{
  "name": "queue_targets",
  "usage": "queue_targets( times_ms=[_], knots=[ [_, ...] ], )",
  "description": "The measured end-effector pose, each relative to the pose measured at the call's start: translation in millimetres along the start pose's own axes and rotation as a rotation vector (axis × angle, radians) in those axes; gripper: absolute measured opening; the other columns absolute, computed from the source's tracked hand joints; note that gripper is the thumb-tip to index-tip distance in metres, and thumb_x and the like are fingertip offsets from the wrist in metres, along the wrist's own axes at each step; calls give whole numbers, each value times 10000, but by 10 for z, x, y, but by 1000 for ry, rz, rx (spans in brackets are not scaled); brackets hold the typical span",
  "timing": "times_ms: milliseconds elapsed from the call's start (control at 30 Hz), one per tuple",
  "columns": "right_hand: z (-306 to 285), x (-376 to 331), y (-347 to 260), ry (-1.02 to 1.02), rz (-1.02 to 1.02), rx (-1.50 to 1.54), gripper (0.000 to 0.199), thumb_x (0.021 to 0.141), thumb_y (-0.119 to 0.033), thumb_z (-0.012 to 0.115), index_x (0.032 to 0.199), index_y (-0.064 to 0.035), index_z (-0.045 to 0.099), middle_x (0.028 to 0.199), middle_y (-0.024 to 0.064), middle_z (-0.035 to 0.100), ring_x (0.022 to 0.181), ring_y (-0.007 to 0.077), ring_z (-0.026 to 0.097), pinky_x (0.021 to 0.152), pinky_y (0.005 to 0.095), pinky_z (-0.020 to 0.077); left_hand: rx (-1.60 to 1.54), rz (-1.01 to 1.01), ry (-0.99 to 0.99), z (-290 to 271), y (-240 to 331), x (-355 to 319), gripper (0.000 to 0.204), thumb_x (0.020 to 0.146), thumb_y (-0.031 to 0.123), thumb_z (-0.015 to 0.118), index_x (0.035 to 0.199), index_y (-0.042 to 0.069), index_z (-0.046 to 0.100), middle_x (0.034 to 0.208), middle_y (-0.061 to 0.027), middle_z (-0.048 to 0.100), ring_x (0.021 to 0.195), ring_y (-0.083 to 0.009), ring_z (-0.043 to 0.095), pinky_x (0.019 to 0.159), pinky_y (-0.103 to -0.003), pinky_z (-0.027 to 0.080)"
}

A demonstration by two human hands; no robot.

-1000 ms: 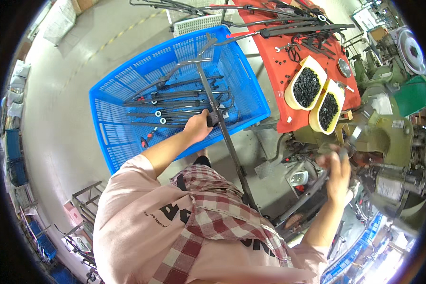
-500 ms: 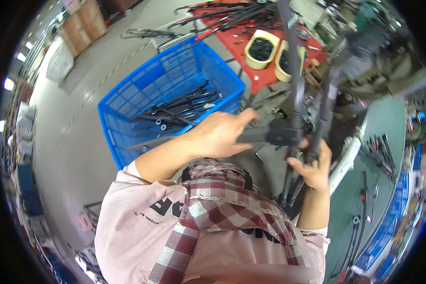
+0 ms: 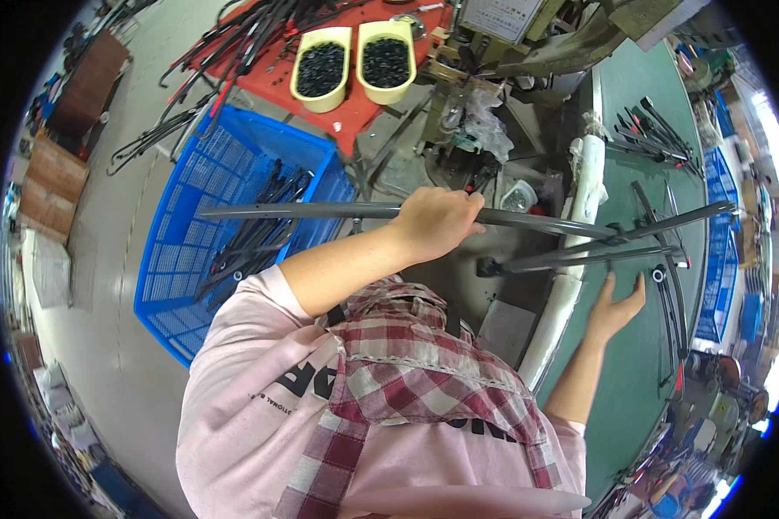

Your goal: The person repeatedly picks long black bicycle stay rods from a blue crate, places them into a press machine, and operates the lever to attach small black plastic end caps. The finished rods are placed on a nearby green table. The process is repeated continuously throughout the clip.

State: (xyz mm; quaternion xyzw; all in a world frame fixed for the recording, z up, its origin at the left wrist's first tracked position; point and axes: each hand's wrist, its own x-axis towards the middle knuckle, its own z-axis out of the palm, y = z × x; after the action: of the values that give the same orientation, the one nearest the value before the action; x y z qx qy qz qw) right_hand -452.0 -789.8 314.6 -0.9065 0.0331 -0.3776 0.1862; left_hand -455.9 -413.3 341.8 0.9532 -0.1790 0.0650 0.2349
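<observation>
A frame (image 3: 320,210) spans above the crate (image 3: 173,246) at ten o'clock and worktop (image 3: 614,406) at three, with two tubs (image 3: 322,105) at twelve.

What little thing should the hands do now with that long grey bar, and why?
Maybe the right hand should steady the right end of the long grey bar. Only the left hand grips it, partway along, and that end reaches over the green table. The right hand is nearby, open, and seems to hold nothing.
</observation>
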Motion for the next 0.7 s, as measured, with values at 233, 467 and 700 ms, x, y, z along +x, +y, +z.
queue_targets(
  times_ms=[233,467,700],
  knots=[
    [1141,684,-1373,-562,-522,-120,414,691,-145,810,1058,-109,624,1073,93,611,1099,299,559,1013,499,382,-89,153,-49,314,-606,1053,295,817,308,724,869,65,566,786,-112,652,763,-330,677,646,-450,530],
    [1753,663,-916,-797,-393,-27,290,694,-159,804,839,-85,565,759,81,560,723,306,588,687,413,467,9,6,-564,22,-1578,1360,284,856,324,679,924,59,603,887,-151,679,865,-383,656,730,-493,504],
    [2011,1050,-1098,-748,-482,100,282,711,-208,802,861,-82,599,785,82,584,746,294,585,704,414,438,41,-72,-641,-2,-1970,1661,287,892,324,644,985,55,613,891,-166,677,896,-378,650,765,-502,488]
  ],
)
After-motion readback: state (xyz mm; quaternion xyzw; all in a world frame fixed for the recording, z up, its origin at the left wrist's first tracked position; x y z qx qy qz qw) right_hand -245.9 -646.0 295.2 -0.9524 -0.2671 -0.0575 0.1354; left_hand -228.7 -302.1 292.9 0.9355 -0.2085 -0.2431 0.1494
